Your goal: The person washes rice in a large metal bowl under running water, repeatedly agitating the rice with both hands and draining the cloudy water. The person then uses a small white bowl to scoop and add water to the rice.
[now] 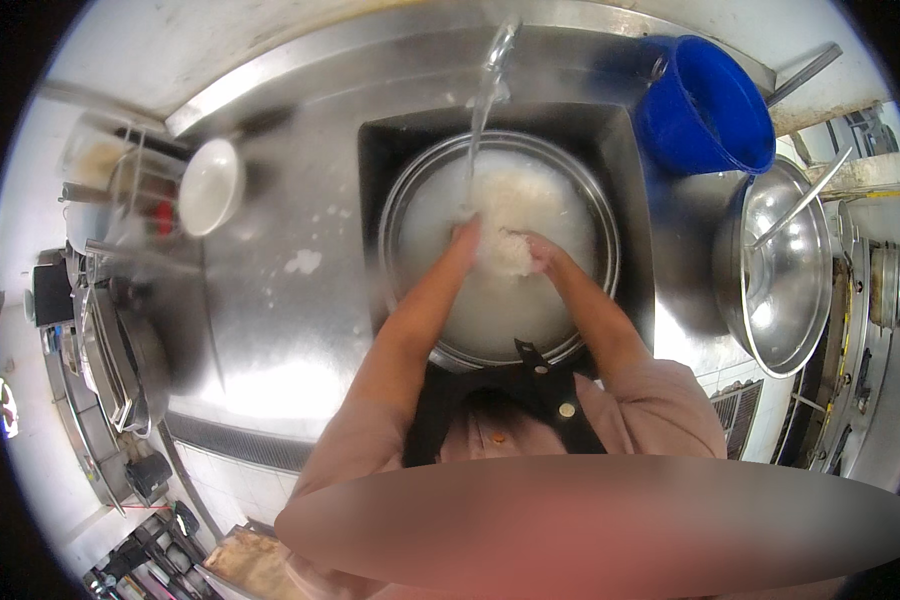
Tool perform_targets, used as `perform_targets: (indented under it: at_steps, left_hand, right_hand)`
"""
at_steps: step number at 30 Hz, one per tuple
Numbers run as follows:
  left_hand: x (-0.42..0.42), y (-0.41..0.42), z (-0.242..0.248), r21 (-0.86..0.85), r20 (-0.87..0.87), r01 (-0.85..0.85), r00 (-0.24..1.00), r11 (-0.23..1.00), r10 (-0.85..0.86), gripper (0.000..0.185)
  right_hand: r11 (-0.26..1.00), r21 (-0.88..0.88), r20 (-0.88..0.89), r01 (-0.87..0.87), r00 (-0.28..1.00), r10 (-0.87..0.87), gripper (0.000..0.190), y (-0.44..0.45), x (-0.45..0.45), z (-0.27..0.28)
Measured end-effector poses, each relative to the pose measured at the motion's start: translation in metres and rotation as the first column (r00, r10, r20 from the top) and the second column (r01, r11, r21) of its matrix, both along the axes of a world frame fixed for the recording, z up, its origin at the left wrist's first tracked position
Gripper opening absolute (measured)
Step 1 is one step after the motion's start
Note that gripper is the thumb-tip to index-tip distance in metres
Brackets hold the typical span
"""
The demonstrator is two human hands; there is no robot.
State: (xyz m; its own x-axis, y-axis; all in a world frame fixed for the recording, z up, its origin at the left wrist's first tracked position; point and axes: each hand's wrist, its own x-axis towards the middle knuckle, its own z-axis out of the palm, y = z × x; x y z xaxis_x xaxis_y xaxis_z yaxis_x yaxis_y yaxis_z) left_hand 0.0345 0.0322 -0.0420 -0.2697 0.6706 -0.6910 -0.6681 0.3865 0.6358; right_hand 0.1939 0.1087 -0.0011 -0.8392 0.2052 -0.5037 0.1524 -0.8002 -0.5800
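A large round metal pot [609,292] sits in the sink basin [636,225], filled with cloudy white water [487,319]. Pale grains that look like rice [521,191] lie heaped under the surface towards the far side. My right hand [543,251] cups a clump of the wet grains [514,253] at the middle of the pot. To its left, my left hand [466,238] dips into the water, its fingers blurred and partly hidden. A stream of water [480,112] falls from the tap [504,45] into the pot, just beyond my left hand.
At the right stand a blue plastic bucket [656,124] and a wide steel bowl [791,300] with a long-handled utensil [802,199]. A white bowl [211,187] rests on the steel counter [292,300] at left. Metal trays [109,360] are stacked farther left.
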Motion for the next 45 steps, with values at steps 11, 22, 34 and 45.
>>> perform_targets:
  at_steps: [11,22,34,45]
  left_hand:
    - [-0.035,0.030,0.073,-0.415,-0.866,0.346,0.136,0.842,-0.482,0.042]
    - [-0.079,-0.011,0.003,-0.866,0.055,0.390,-0.548,-0.313,-0.835,0.045]
    - [-0.001,-0.050,0.057,-0.533,0.125,0.677,-0.531,-0.508,-0.838,0.051]
    - [0.015,-0.052,0.103,-0.346,0.031,0.895,-0.290,-0.282,-0.957,0.056]
  right_hand:
    - [-0.079,0.773,0.623,-0.629,0.777,-0.089,0.032,0.018,-0.074,0.058]
    - [-0.131,0.433,0.881,-0.892,0.450,-0.148,0.034,0.099,-0.044,0.034]
    - [0.374,0.382,0.747,-0.845,0.520,0.414,0.038,0.048,0.048,-0.044]
    - [0.872,-0.091,0.230,-0.482,0.841,0.489,0.042,-0.025,0.025,-0.022]
